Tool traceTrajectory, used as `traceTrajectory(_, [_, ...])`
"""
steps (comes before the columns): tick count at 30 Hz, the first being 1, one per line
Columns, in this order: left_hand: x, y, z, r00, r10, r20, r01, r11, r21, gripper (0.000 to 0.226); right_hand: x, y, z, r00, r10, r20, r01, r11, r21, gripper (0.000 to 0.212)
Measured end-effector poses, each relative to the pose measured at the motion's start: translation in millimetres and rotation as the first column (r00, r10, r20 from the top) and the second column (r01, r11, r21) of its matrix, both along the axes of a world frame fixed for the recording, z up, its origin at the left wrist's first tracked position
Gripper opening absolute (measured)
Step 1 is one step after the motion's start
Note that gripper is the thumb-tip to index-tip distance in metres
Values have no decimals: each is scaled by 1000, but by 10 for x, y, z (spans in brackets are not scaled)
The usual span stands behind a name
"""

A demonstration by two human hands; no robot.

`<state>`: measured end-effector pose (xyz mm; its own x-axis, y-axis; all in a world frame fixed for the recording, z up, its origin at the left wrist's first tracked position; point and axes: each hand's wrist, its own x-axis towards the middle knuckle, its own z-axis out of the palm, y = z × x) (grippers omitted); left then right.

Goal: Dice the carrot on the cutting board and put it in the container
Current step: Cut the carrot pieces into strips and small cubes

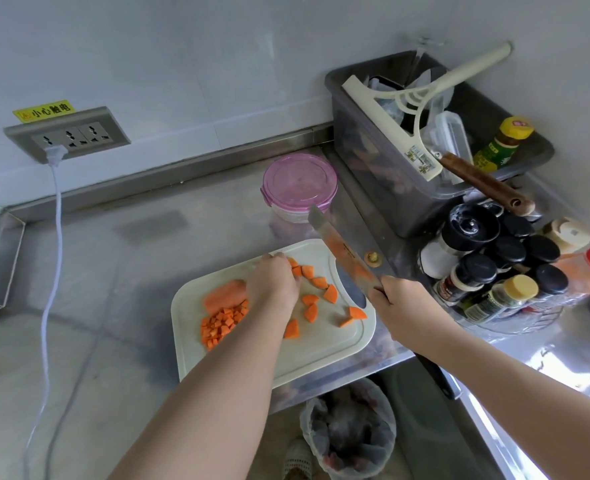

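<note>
Knife (342,251) handle hidden inside right hand (400,306), left hand (272,282) fingertips perhaps on carrot pieces (331,293), bin (308,431) contents blurred

A kitchen: steel bench (148,265), cutting board (321,355), spice jars (494,268), a wall socket (66,135), a bin (349,431) below.

Matt plastic cutting board (321,362); glossy steel counter (113,271); translucent plastic container (299,187).

Open steel countertop (113,271) is seen left of the white cutting board (321,351); passage rightward is blocked by black-capped spice jars (508,251).
</note>
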<state>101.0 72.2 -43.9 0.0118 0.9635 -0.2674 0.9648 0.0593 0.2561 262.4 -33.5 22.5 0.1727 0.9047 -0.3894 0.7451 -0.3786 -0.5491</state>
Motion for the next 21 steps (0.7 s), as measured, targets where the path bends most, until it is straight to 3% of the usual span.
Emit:
traceTrajectory(4, [-12,-15,-21,994,8,112,-6,1000,-15,20,25,-7,-17,1000,-6,-2,6,1000,-5,36])
traceTrajectory(10, [-260,-101,13,967,-41,251,67,993,-97,24,-16,-26,-23,1000,5,-11,-5,1000,-13,35])
traceTrajectory(16, [-492,-379,176,925,60,375,-19,993,-113,12,-66,-54,-52,1000,24,-13,-24,1000,-18,34])
traceTrajectory(21, [-518,-685,140,897,130,422,-33,973,-229,1,-119,-87,-39,998,54,-19,-54,998,-42,35])
